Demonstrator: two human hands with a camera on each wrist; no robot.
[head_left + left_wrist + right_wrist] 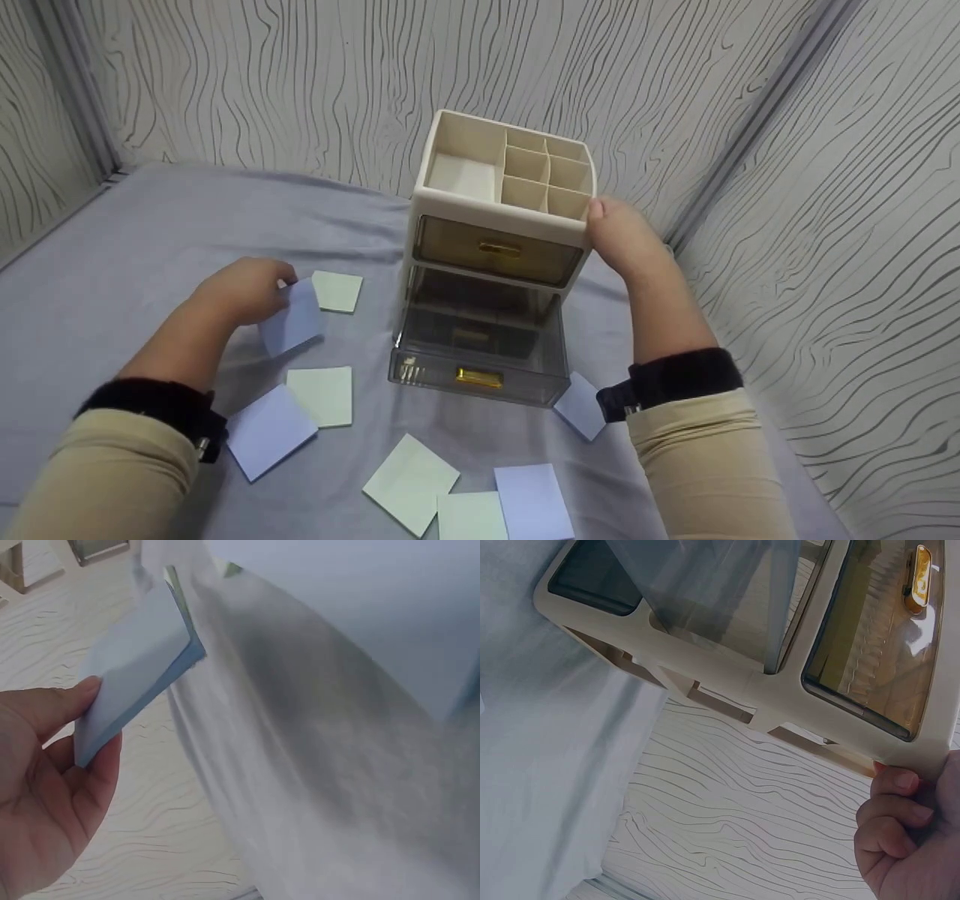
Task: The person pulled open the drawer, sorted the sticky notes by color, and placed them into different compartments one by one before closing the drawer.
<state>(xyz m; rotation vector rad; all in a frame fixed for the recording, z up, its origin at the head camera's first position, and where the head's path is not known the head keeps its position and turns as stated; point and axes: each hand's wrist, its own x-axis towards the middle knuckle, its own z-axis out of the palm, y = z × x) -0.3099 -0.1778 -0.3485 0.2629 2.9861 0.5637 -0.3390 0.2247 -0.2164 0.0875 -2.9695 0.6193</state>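
Note:
My left hand (pixel 247 289) pinches a pale blue sticky-note pad (pixel 294 318) and lifts it off the grey cloth; the left wrist view shows the pad (pixel 139 667) between thumb and fingers. My right hand (pixel 622 236) grips the top right corner of a cream desk organizer (pixel 502 206) with divided top compartments. Its upper drawer (pixel 499 251) is closed and its lower clear drawer (pixel 480 352) is pulled out. In the right wrist view my fingers (pixel 900 817) curl round the organizer's frame (pixel 795 701).
Several green and blue note pads lie on the grey cloth (pixel 112 285): a green one (pixel 337 290) by my left hand, others (pixel 322 395) near the front, a blue one (pixel 581 409) by my right wrist. Patterned walls close in behind and to the right.

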